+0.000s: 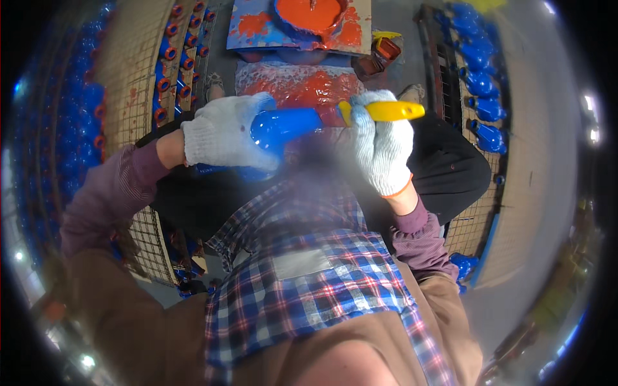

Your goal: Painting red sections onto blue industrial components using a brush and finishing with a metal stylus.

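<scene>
My left hand (pixel 226 132), in a white knit glove, is closed around a glossy blue bottle-shaped part (pixel 283 127) whose narrower end points right. In my gloved right hand (pixel 381 147) is a paintbrush (pixel 394 110) with a yellow handle. Its bristle end points left, close to the narrow end of the blue part; I cannot tell whether they touch. Beyond my hands, a round pan of orange-red paint (pixel 310 13) rests on a paint-spattered board (pixel 251 24). Plastic sheeting smeared with red (pixel 290 80) lies between the board and my lap.
At left, a wire-mesh rack (pixel 132 71) stands beside rows of blue parts with red ends (pixel 168 51). More blue parts (pixel 486 106) line a rack on the right. A small reddish container (pixel 386 50) sits right of the board. A plaid apron (pixel 302 276) covers my front.
</scene>
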`<state>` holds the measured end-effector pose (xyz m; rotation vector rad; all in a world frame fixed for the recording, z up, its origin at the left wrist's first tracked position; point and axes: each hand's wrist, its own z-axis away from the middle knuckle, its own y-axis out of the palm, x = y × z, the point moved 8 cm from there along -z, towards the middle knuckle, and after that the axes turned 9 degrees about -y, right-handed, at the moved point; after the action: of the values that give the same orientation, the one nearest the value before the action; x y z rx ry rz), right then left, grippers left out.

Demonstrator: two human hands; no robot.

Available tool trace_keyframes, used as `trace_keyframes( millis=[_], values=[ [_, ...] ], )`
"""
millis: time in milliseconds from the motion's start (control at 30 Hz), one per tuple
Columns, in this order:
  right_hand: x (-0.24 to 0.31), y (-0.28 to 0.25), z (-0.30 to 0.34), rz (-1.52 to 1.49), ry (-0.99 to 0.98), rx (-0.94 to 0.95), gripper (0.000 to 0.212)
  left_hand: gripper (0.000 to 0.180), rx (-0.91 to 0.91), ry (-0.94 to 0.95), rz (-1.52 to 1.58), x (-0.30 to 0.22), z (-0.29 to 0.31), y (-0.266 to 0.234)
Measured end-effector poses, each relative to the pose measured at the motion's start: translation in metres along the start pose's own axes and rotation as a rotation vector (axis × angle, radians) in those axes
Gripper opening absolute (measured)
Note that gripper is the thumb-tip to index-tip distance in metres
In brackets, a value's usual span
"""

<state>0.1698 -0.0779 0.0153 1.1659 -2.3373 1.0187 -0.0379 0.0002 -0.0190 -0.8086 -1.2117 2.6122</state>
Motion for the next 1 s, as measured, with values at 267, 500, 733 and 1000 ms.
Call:
trace_keyframes(
  millis=[267,500,733,1000],
  values=[
    [-0.014,-0.016,0.02,-0.275,0.112,-0.143,0.021,0.066,0.235,0.014,1.253,0.042,0.011,0.07],
    [-0.049,-0.015,0.033,-0.592,0.365,-0.348,0.024,0.068,0.47,-0.033,2.37,0.005,0.016,0.128],
    [-0.075,0.007,0.048,-0.687,0.519,-0.42,0.024,0.057,0.372,0.046,2.502,-0.038,0.006,0.11],
    [-0.069,-0.015,0.046,-0.706,0.523,-0.415,0.024,0.095,0.495,0.417,1.934,-0.031,0.004,0.052]
  ],
)
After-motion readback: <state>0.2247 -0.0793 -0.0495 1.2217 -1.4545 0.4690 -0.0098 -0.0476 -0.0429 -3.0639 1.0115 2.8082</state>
